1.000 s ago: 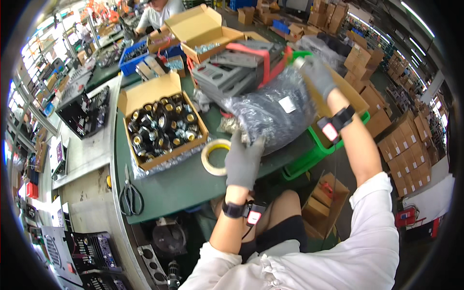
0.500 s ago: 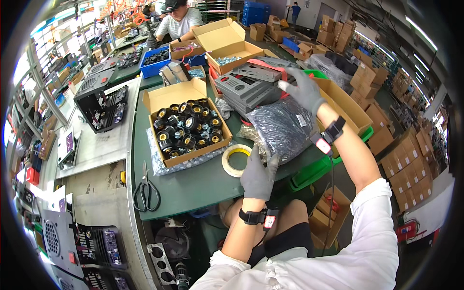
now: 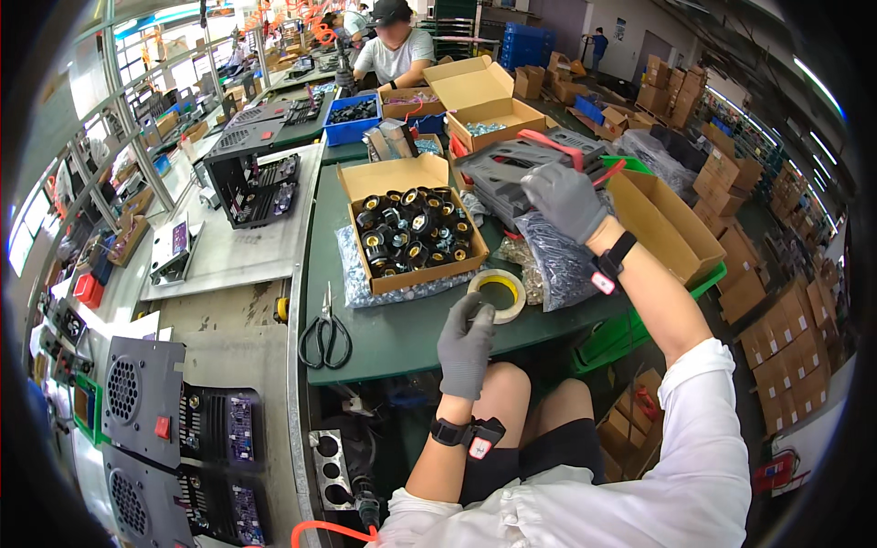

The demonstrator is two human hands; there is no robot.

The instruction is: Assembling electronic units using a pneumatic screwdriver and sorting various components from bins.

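My left hand [image 3: 466,349], in a grey glove, is just below a roll of tape [image 3: 498,294] at the table's front edge. Its fingers are loosely bent, the thumb a little apart, and nothing shows between them. My right hand [image 3: 565,203], gloved too, is over a stack of dark grey metal panels [image 3: 498,173] and a clear plastic bag of dark parts [image 3: 559,274]. Its fingers are drawn together; whatever they may hold is hidden. Red strips [image 3: 557,146] lie across the panels. Left of the tape stands an open cardboard box [image 3: 429,267] of black round knobs with brass-coloured centres.
Black-handled scissors [image 3: 325,340] lie at the table's left edge, beside a conveyor [image 3: 228,315] bearing black metal housings [image 3: 247,187]. Behind are a blue bin [image 3: 352,132] and a box of screws [image 3: 502,137]. A cardboard box [image 3: 662,228] sits in a green crate [image 3: 617,333]. Someone works farther back.
My head view has turned left, so the table appears farther right. My right hand's spread fingers have drawn together, lower over the bag. My left hand has moved down and left from the bag's edge.
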